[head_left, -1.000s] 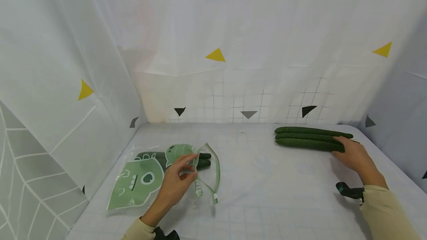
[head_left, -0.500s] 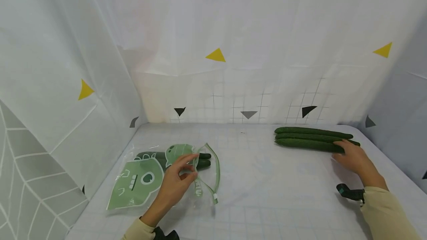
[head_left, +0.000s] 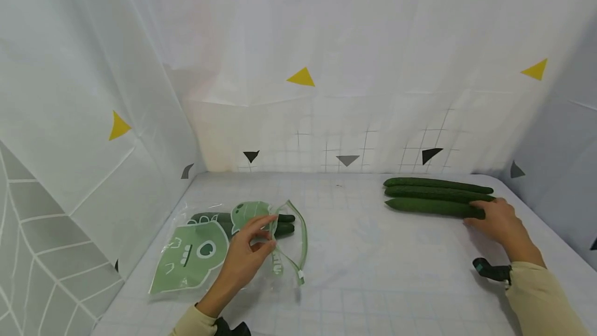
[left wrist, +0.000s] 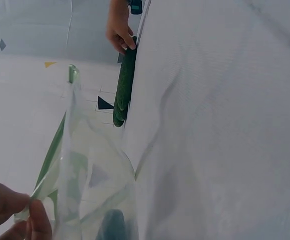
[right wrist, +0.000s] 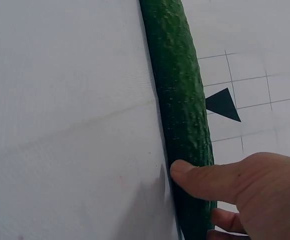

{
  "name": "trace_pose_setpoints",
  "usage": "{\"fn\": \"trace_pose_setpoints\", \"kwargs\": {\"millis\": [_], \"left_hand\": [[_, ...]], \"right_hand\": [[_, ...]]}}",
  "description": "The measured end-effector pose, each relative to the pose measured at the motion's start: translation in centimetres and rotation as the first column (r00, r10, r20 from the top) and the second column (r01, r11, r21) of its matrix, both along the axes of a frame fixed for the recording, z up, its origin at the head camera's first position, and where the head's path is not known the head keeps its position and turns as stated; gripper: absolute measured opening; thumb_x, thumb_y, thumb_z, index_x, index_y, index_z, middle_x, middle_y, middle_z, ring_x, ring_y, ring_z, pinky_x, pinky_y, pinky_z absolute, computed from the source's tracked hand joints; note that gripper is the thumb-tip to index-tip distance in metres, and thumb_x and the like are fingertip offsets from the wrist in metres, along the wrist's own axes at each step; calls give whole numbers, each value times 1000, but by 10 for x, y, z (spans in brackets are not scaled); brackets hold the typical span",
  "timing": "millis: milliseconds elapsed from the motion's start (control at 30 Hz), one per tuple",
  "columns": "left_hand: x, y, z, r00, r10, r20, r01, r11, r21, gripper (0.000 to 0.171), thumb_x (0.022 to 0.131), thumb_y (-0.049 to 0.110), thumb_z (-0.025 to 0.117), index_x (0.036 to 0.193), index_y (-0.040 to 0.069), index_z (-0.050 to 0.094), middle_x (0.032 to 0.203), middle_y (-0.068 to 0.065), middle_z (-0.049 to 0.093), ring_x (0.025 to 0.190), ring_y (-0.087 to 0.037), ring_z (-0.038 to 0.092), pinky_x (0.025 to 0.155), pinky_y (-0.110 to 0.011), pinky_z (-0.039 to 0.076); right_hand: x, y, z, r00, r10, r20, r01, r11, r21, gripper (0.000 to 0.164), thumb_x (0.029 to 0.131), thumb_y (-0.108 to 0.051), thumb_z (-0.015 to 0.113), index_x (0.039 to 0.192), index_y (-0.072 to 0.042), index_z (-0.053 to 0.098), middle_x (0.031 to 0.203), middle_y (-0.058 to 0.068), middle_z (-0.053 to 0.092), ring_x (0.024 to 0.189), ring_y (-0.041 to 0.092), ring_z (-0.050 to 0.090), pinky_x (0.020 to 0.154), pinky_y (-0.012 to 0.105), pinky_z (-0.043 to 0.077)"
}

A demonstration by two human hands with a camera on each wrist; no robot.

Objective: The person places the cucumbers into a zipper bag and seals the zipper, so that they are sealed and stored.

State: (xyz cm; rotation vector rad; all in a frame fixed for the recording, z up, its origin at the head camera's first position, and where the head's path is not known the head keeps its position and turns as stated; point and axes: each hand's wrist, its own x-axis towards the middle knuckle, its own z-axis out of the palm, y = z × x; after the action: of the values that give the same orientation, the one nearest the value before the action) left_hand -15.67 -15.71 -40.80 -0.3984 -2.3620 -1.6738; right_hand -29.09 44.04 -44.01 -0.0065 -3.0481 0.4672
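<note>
On the left of the head view lies a clear zip bag (head_left: pixel 186 274) with a green cartoon print. My left hand (head_left: pixel 247 255) pinches the edge of its mouth between thumb and fingers, also seen in the left wrist view, where the bag's film (left wrist: pixel 105 175) stands raised. Two cucumbers (head_left: pixel 285 230) lie inside, their ends showing near the mouth. At the right, my right hand (head_left: pixel 501 223) grips the right end of the nearest cucumber (head_left: pixel 429 206). In the right wrist view the thumb presses along the side of this bumpy green cucumber (right wrist: pixel 179 90).
Behind the gripped cucumber lie two more, a middle cucumber (head_left: pixel 434 192) and a far cucumber (head_left: pixel 434 183), side by side. The bag's green zip strip (head_left: pixel 304 242) with a white slider (head_left: pixel 300 275) loops out rightward. White sheeting (head_left: pixel 354 66) hangs behind the white table (head_left: pixel 345 253).
My right hand has shifted to the nearest cucumber's end and drawn it slightly toward me, opening a small gap from the middle one. The left hand and bag stay put.
</note>
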Motion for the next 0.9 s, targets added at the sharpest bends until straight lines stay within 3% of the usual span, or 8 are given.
{"fn": "trace_pose_setpoints", "kwargs": {"millis": [100, 367, 700, 900], "left_hand": [[-1, 0, -1, 1000, -1, 0, 1, 1000, 0, 55, 94, -5, 72, 141, 23, 66, 143, -1, 57, 102, -24, 64, 85, -33, 56], [-1, -2, 0, 1000, 4, -8, -4, 1000, -14, 55, 94, -3, 73, 141, 24, 66, 143, 1, 57, 103, -23, 64, 86, -34, 56], [0, -1, 0, 1000, -4, -26, 4, 1000, -18, 56, 94, -6, 72, 142, 23, 65, 143, 0, 57, 102, -24, 64, 85, -33, 55], [1, -1, -1, 1000, -2, -30, 1, 1000, -24, 56, 94, -6, 72, 142, 22, 65, 143, 0, 57, 102, -23, 64, 85, -33, 55]], "right_hand": [[2, 1, 1, 1000, -13, 22, 13, 1000, 1, 61, 86, -22, 82, 127, 13, 54, 121, 51, 33, 113, 71, 33, 81, 80, 39], [0, 2, 3, 999, 17, 40, -14, 997, -76, 52, 88, -14, 80, 122, 15, 52, 121, 43, 51, 111, 63, 46, 84, 74, 42], [-4, 6, -2, 997, 45, 56, -43, 998, -36, 52, 88, -13, 78, 128, 14, 56, 129, 48, 47, 117, 69, 42, 91, 79, 38], [-6, 7, -4, 995, 61, 83, -60, 998, -15, 52, 89, -12, 78, 131, 13, 58, 131, 48, 46, 117, 70, 42, 87, 80, 39]]}}
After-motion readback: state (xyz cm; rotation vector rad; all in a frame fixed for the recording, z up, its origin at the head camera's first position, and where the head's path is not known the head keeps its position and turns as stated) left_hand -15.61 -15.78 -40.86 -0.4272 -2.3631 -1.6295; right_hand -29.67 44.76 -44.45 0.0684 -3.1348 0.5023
